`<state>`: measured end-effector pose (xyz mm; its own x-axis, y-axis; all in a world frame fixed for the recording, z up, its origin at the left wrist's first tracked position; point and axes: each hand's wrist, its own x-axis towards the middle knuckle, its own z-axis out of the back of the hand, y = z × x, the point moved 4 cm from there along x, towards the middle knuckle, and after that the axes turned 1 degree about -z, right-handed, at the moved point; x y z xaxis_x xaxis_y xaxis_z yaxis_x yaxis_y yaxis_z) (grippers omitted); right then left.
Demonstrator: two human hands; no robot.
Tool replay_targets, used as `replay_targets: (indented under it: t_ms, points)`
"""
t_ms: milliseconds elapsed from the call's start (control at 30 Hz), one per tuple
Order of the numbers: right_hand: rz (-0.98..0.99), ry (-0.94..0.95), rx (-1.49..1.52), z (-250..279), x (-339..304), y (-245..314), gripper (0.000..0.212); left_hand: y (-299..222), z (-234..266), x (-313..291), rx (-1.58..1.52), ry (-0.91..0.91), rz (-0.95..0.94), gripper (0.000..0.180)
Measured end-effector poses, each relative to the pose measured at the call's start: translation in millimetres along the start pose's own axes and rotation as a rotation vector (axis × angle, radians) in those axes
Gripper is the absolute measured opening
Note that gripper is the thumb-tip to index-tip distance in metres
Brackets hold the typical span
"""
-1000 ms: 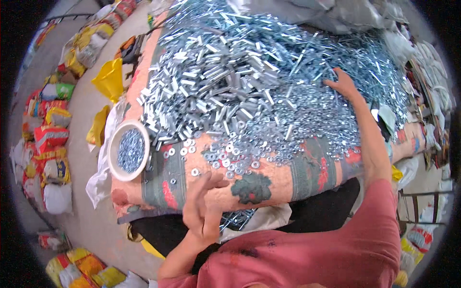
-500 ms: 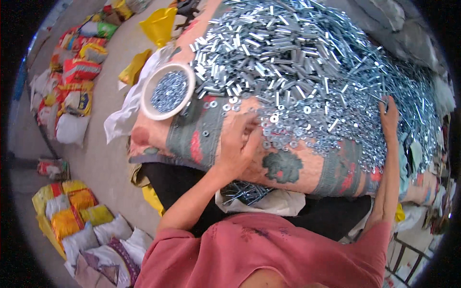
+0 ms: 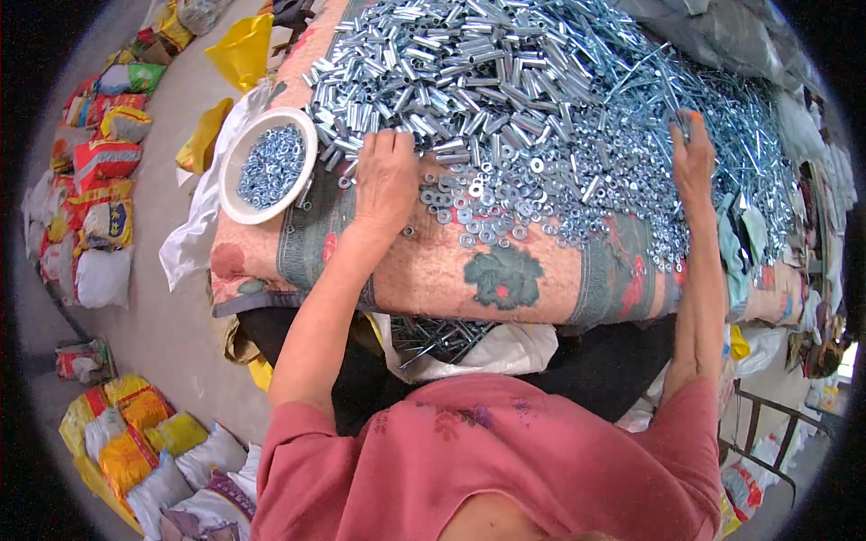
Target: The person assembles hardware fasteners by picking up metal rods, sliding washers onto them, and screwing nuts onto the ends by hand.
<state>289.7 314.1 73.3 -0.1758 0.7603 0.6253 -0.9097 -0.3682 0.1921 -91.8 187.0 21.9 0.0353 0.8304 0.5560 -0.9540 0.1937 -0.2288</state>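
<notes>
My left hand reaches to the near left edge of a pile of short silvery metal tubes. Its fingers are bent down together among the tubes, and whatever lies under the fingertips is hidden. To its right, flat washers and smaller rings and nuts spread over a patterned cloth. Farther right, my right hand is closed, with long thin metal rods sticking up from its fingertips. It stands at the near side of a heap of similar thin bolts.
A white bowl of small metal rings stands at the cloth's left edge. Below the cloth, a white sack holding dark rods lies by my lap. Filled bags line the floor at left, with more bags nearer. A metal frame stands at lower right.
My left hand has moved from the washers leftward and away from me to the tubes. My right hand now has rods showing upright at its fingertips. The whole view has shifted slightly.
</notes>
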Motion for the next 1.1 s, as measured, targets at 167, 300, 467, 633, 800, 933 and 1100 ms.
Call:
replay_targets:
  t_ms: [167,300,467,633,800,933,1100]
  points:
    - [-0.022,0.133,0.281,-30,8,48,0.022,-2,-1,0,-0.115,-0.030,0.063,0.016]
    - [0.149,0.179,0.040,-45,7,81,0.024,-20,9,15,-0.192,-0.206,-0.112,0.015]
    - [0.072,-0.122,0.193,-8,25,94,0.022,-31,-31,9,-0.137,0.060,-0.297,0.013]
    - [-0.246,0.042,0.572,0,-11,116,0.029,-17,-25,-2,-0.237,0.044,-0.186,0.018]
    - [-0.215,0.042,0.628,-30,-51,116,0.026,-15,-19,-5,-0.188,0.077,-0.191,0.023]
    - [-0.008,0.022,0.408,-35,-31,119,0.025,-25,-10,-5,-0.024,0.080,-0.243,0.013]
    - [-0.271,0.012,0.777,-3,-17,130,0.024,-25,-9,-23,-0.127,0.125,-0.202,0.018]
